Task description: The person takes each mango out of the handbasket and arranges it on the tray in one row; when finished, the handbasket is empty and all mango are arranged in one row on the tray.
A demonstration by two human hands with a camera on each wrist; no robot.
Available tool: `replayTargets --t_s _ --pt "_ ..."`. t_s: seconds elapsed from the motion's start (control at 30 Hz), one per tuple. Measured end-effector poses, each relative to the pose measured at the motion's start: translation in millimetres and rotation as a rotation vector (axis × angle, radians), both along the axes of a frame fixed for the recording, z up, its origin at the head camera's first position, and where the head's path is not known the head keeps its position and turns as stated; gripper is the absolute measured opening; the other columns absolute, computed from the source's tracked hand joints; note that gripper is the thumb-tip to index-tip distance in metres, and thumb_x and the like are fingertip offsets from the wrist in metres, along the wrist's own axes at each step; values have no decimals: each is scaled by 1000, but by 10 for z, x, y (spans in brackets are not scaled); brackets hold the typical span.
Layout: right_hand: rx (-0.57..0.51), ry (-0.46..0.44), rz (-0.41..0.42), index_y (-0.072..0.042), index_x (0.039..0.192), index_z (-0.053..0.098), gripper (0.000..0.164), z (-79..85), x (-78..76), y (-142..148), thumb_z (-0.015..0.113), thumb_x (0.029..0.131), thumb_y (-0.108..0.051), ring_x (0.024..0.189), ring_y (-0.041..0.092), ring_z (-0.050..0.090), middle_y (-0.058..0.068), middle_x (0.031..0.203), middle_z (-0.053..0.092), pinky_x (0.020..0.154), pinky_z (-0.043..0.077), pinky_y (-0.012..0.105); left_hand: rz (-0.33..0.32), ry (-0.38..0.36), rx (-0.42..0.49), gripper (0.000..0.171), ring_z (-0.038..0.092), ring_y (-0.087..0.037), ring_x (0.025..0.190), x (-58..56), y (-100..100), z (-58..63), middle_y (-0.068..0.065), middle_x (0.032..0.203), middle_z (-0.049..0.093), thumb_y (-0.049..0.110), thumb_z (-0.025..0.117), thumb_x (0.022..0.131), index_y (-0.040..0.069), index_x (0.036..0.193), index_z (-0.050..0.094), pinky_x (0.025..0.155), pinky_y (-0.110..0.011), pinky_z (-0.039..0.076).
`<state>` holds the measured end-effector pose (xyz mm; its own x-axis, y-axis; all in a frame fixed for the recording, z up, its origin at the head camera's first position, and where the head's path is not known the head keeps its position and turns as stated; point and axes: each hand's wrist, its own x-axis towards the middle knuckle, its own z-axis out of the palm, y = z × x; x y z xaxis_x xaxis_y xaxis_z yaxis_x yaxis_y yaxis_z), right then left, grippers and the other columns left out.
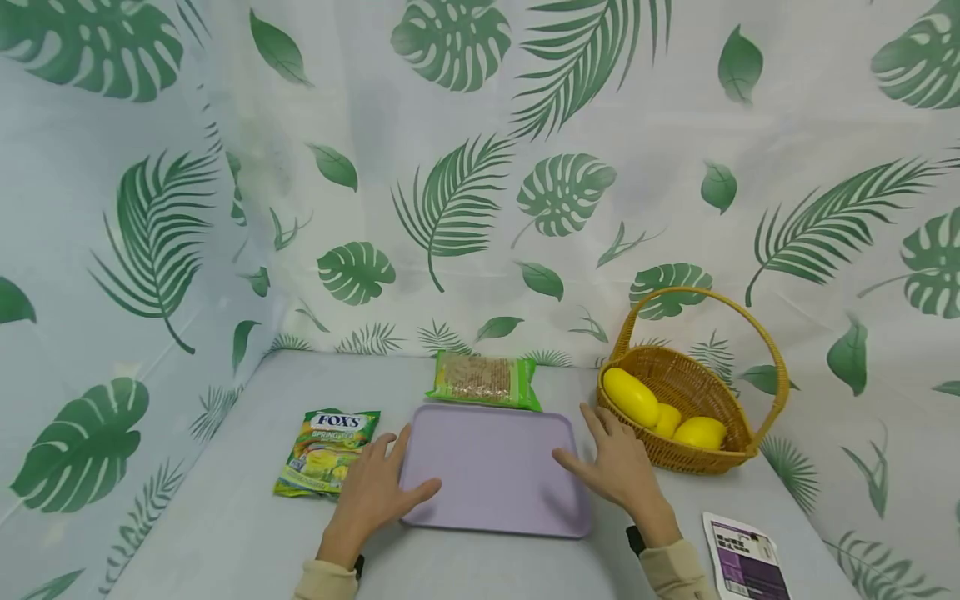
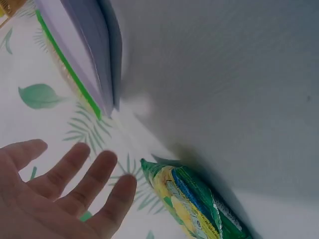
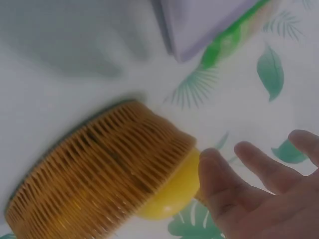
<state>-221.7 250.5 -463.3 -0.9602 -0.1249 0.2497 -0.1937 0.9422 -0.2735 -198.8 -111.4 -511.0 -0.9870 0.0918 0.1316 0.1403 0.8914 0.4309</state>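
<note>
Flat lavender rectangular tray point(image 1: 491, 471) lies on the white worktop point(image 1: 225, 533), seemingly placed already; left hand point(image 1: 372, 493) and right hand point(image 1: 619, 467) near its short sides, fingers spread, gripping nothing. Whether adjusting remains: can't tell.

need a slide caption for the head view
Left fingers and right fingers near opposite ends of a lilac tray, between a Fox's bag and a wicker basket of yellow fruit.
</note>
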Motion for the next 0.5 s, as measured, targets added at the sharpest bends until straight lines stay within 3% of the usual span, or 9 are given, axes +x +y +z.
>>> replayTargets --t_s 0.27,0.37,0.5 --pt "35 40 20 -2 146 49 85 227 -169 97 66 88 -61 118 54 55 29 142 53 96 46 68 -24 -155 54 107 59 -32 109 44 -13 -24 -20 130 57 74 68 78 10 157 33 87 -53 54" --pt "46 66 24 -1 144 51 82 291 -239 159 68 88 -57 112 55 56 30 138 55 92 47 68 -24 -235 89 111 59 -31 107 68 -10 -38 -22 129 56 74 68 78 8 158 31 89 -54 54" --pt "41 79 11 1 142 51 78 372 -336 242 68 89 -54 112 56 54 33 137 53 91 46 69 -35 -318 150 113 60 -41 116 114 -3 -46 -31 137 52 70 71 78 2 158 27 97 -60 52"
